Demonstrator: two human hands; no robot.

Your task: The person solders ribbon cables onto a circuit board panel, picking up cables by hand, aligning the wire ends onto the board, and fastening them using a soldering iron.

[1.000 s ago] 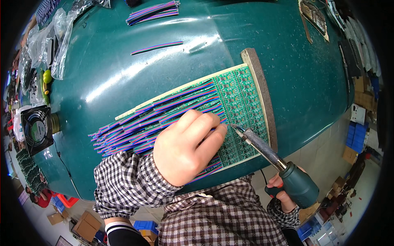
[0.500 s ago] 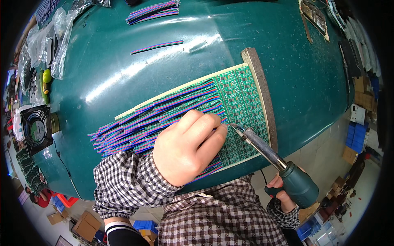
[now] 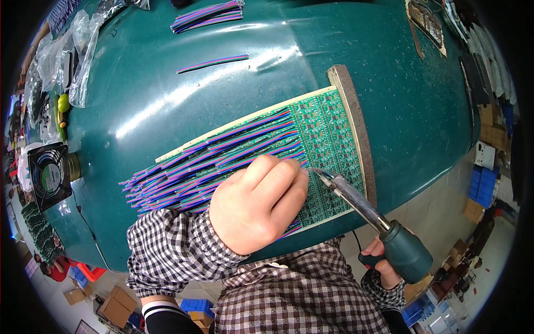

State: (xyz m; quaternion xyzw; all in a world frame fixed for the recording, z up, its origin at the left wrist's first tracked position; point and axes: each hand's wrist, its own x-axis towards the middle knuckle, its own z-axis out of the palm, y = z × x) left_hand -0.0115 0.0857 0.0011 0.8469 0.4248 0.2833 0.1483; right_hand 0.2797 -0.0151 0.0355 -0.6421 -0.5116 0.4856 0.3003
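A panel of green circuit boards [image 3: 325, 128] lies on the table, with rows of multicoloured ribbon wires [image 3: 222, 146] running left from it. My left hand [image 3: 258, 203] rests over the wires, thumb and fingers pinched together at a ribbon wire's end by the boards; the palm hides most of that wire. My right hand [image 3: 384, 266] grips a trigger-type soldering iron with a dark green body [image 3: 409, 250]. Its metal barrel slants up and left, and the thin bent tip [image 3: 318, 171] is at the boards, just right of my left fingertips.
A brown bar [image 3: 356, 131] stands along the panel's right edge. One loose ribbon wire [image 3: 212, 64] and a bundle of wires [image 3: 207, 16] lie farther back. At the left are a black fan [image 3: 49, 173] and plastic bags [image 3: 83, 44]. A grimy metal tray [image 3: 427, 25] sits far right.
My left hand has shifted slightly right and down, its fingers still pinched. The soldering iron and my right hand have barely moved.
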